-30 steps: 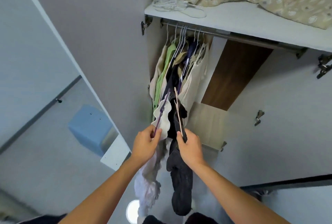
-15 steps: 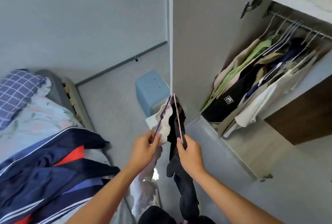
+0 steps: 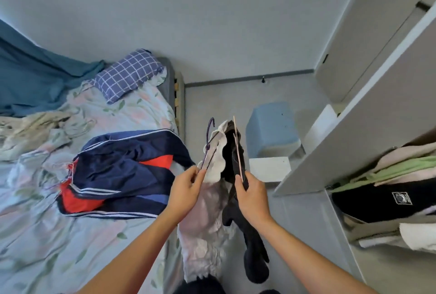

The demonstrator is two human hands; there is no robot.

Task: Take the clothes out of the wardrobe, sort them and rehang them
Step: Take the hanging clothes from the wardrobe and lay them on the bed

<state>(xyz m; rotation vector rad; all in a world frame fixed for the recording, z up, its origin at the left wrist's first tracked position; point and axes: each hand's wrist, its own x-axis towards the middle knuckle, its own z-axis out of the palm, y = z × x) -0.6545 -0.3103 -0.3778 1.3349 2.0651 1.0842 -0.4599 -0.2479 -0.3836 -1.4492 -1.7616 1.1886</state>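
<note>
My left hand point(image 3: 186, 190) pinches a purple hanger point(image 3: 208, 145) that carries a white frilly garment point(image 3: 205, 227), which hangs down past my wrist. My right hand point(image 3: 253, 196) grips a pink hanger point(image 3: 237, 150) with a black garment point(image 3: 253, 244) drooping below it. Both hangers are held side by side between the bed point(image 3: 70, 234) and the open wardrobe point(image 3: 387, 133). More clothes point(image 3: 389, 187) hang inside the wardrobe at the right edge. A navy, red and white jacket point(image 3: 118, 173) lies spread on the bed.
A checked pillow point(image 3: 128, 74) and a teal blanket point(image 3: 30, 76) lie at the head of the bed, and crumpled pale clothes point(image 3: 35, 128) on its left side. A blue stool point(image 3: 272, 126) stands on the floor beside the open wardrobe door point(image 3: 368, 128).
My view has swung left from the wardrobe rail toward the bed. Both hands kept their hold on the two hangers, now held away from the wardrobe, close to the bed's edge.
</note>
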